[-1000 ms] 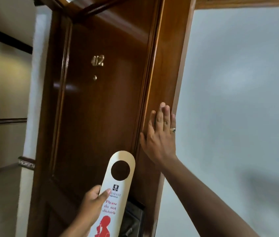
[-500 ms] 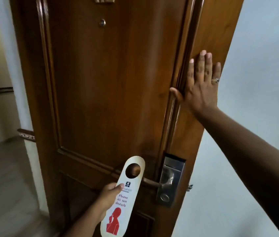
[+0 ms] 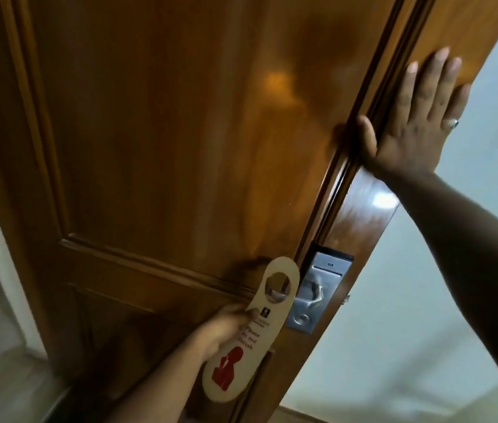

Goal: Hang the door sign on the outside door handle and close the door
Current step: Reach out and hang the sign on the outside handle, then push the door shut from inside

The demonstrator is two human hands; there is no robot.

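Left hand [image 3: 226,326] nearest the camera: fingers pinch the cream card door sign with red figure and round hole [image 3: 247,331] at mid-length. Sign's long axis runs bottom-left to top-right, hole end uppermost. Through the hole the tip of the brushed-metal lever handle [image 3: 309,296] shows, so the lever's free end lies level with the hole; sign not yet seated on it. Judgement: next move slides the sign rightward along the lever. Farther up, right hand [image 3: 415,126] lies flat, fingers spread, holding nothing, against the varnished brown wooden door [image 3: 165,148] edge.

Door sign [image 3: 243,337] covers handle [image 3: 309,296] lever; lock plate [image 3: 321,288] side open.
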